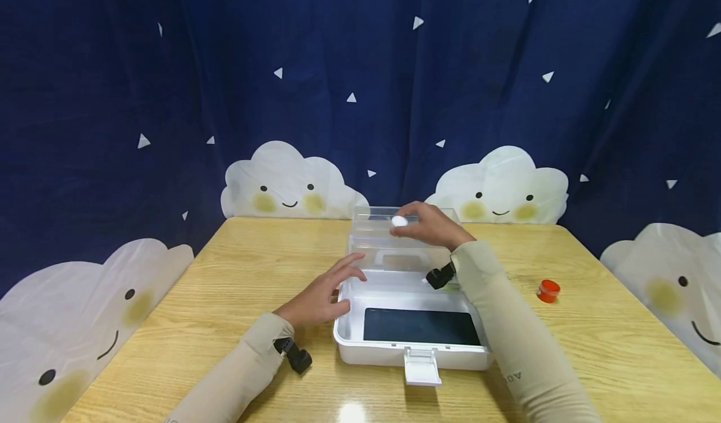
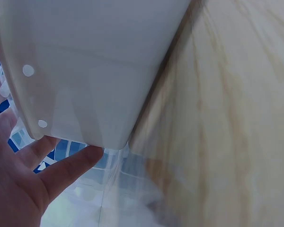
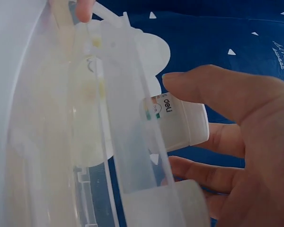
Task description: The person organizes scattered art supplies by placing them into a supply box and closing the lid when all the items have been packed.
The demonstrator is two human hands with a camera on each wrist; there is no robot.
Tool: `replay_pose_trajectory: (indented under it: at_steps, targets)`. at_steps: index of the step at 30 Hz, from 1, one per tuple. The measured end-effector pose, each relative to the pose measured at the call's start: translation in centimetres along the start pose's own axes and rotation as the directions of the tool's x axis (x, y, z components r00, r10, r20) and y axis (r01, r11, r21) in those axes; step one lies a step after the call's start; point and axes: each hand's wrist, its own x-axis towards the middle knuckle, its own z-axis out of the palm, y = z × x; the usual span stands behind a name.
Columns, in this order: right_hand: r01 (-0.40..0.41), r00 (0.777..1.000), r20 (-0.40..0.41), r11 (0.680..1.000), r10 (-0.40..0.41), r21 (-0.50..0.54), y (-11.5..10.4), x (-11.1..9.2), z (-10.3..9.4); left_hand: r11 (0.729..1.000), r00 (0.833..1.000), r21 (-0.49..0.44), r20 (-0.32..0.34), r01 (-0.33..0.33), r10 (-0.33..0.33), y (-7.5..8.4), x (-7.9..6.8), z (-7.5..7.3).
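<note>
My right hand (image 1: 430,226) pinches a small white container (image 3: 177,123) with a white cap and a "deli" label, between thumb and fingers. It is raised over the clear compartment trays (image 1: 374,226) at the back of the white storage box (image 1: 372,354). In the right wrist view, a clear tray wall overlaps part of the container. The box stands open with its front latch (image 1: 422,370) folded down. My left hand (image 1: 321,295) is at the box's left side, fingers spread and slightly bent, fingertips right at its edge in the left wrist view.
A dark rectangular panel (image 1: 419,326) lies on the floor of the box. To the right on the wooden table (image 1: 270,248) is a small red-lidded jar (image 1: 548,290). A dark blue curtain (image 1: 315,47) with cloud figures hangs behind the table.
</note>
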Motion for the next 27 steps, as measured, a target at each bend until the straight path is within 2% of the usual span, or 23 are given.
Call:
replay_pose_trajectory:
  at_steps: [5, 16, 27]
  targets:
    - [0.052, 0.999, 0.012, 0.997, -0.052, -0.050, 0.55, 0.24, 0.48, 1.000, 1.000, -0.006, 0.002, -0.005, 0.005, -0.17, -0.01, 0.14]
    - [0.092, 0.996, 0.030, 0.992, -0.089, -0.092, 0.37, 0.20, 0.60, 1.000, 1.000, -0.013, 0.000, -0.003, 0.003, -0.15, -0.01, 0.16]
    - [0.081, 0.996, 0.055, 0.992, -0.077, -0.092, 0.55, 0.45, 0.89, 1.000, 1.000, -0.007, -0.003, -0.004, 0.004, 0.05, -0.04, -0.07]
